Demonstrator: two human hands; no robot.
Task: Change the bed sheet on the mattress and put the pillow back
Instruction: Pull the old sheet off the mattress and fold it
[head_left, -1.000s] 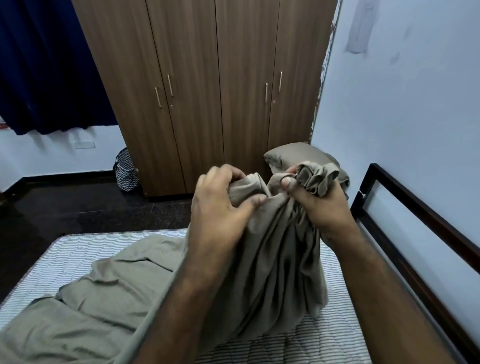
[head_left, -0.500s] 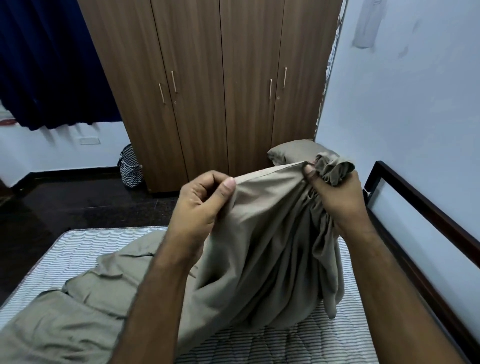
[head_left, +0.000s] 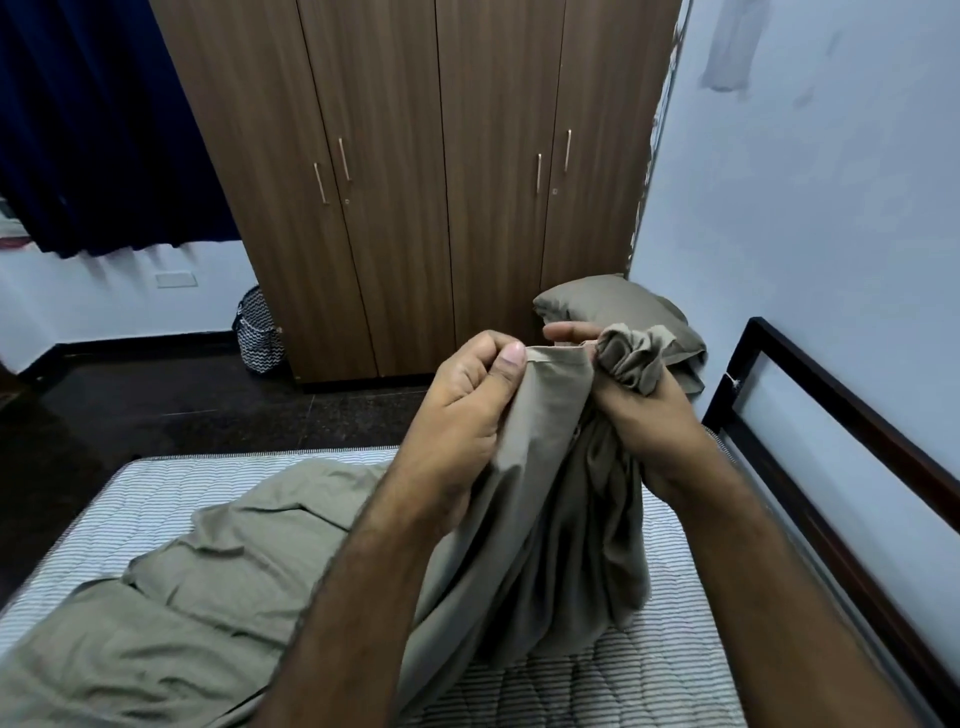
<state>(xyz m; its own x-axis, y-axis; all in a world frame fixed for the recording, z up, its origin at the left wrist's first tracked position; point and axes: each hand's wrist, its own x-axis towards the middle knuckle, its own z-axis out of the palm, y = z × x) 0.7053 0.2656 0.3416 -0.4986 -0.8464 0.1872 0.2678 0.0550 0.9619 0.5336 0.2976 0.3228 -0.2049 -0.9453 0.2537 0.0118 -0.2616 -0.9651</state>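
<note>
Currently left hand (head_left: 462, 410) pinches hem of crumpled olive-grey cotton bed sheet (head_left: 218, 582); right hand (head_left: 644, 410) clenches its bunched edge above striped quilted mattress (head_left: 649, 670).

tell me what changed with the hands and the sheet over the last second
The left hand let go of its bunched handful, slid left along the hem of the sheet and now pinches it, closer to the right hand again than half a second ago. The right hand kept its gathered bunch. The rest of the sheet stayed heaped on the mattress, and the pillow stayed by the wardrobe.
</note>
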